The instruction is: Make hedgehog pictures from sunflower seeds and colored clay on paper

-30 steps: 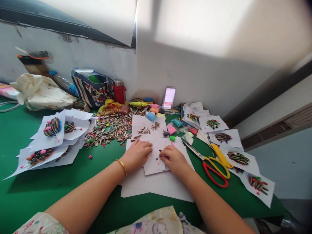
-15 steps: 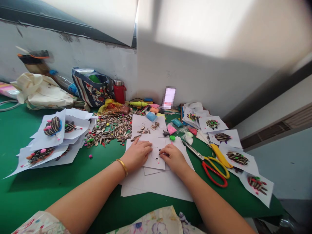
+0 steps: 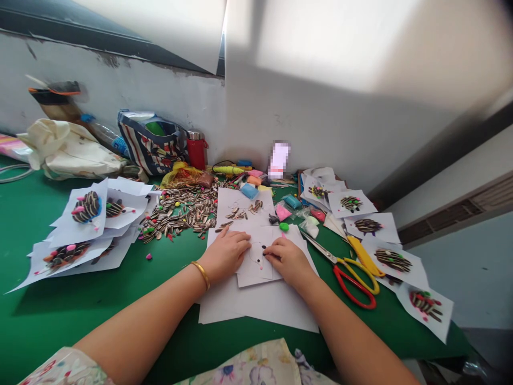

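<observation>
My left hand (image 3: 225,253), with a gold bangle at the wrist, rests palm down on a small white paper card (image 3: 256,262), fingers together and flat. My right hand (image 3: 287,259) sits at the card's right side with its fingertips pinched on the card near a small dark dot; what they pinch is too small to name. The card lies on a stack of white sheets (image 3: 260,305) on the green table (image 3: 100,299). Behind the card, another sheet carries a few loose sunflower seeds (image 3: 242,213).
A pile of sunflower seeds (image 3: 180,211) lies behind my left hand. Finished seed pictures are stacked left (image 3: 86,214) and spread right (image 3: 390,259). Red and yellow scissors (image 3: 352,270) lie right of my hand. Coloured clay pieces (image 3: 282,212), a striped bag (image 3: 150,141) and a red flask (image 3: 196,149) stand by the wall.
Almost nothing has moved. My right fingertips have shifted slightly on the card, and the card has turned a little under my hands.
</observation>
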`<action>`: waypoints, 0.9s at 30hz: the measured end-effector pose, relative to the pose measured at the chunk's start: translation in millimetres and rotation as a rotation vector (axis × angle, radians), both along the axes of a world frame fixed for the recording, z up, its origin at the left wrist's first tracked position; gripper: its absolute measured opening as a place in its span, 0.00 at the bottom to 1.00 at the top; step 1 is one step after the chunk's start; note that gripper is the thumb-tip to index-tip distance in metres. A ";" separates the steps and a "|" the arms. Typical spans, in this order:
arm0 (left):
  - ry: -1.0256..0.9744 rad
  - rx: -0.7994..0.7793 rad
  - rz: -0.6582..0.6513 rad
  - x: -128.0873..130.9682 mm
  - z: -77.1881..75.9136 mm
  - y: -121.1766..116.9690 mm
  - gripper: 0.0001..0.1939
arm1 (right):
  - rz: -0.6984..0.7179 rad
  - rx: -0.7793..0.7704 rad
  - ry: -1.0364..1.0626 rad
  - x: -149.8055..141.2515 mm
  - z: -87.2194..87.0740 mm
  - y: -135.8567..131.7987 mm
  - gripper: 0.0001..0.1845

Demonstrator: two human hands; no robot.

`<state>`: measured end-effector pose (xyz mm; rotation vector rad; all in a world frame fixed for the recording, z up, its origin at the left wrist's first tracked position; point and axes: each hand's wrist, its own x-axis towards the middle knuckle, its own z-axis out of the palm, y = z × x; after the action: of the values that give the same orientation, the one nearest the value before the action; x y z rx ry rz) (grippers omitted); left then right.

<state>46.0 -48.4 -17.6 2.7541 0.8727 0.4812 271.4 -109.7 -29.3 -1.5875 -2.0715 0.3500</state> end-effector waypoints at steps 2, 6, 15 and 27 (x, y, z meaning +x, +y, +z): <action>0.003 -0.002 0.002 -0.1 -0.3 0.2 0.14 | 0.016 0.021 -0.027 0.7 -1.0 0.3 0.10; 0.001 -0.001 0.004 -0.2 -1.3 0.7 0.14 | 0.029 0.054 -0.087 1.3 2.3 -1.4 0.11; 0.013 -0.006 0.003 0.1 0.2 -0.2 0.14 | 0.098 0.129 -0.133 4.8 5.2 -21.2 0.19; 0.022 0.005 0.012 0.2 0.3 0.1 0.13 | 0.097 0.162 -0.187 2.5 0.7 -22.8 0.18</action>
<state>46.2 -48.3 -17.3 2.7653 0.8946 0.4569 274.0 -132.5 -28.6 -1.4749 -2.2598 0.0661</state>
